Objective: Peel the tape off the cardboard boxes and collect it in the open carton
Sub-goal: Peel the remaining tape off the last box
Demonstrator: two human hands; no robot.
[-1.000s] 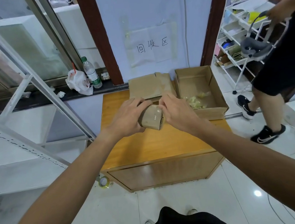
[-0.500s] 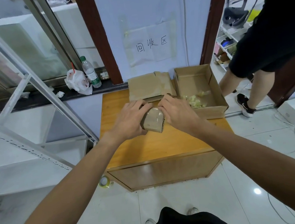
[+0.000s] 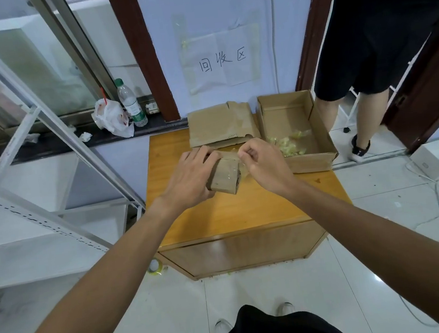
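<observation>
Over the middle of the orange wooden cabinet top (image 3: 246,210), the left hand (image 3: 189,181) is gripping a small brown cardboard box (image 3: 224,179) while the right hand (image 3: 265,169) is pinching its clear tape strip (image 3: 229,155), near the open brown carton (image 3: 310,162) sitting at the back right corner.

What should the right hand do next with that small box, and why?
Probably pull the tape strip up and rightward, off the small box. The right hand pinches its loose end, the left hand grips the box, and the open carton holding tape scraps sits just to the right.
</observation>
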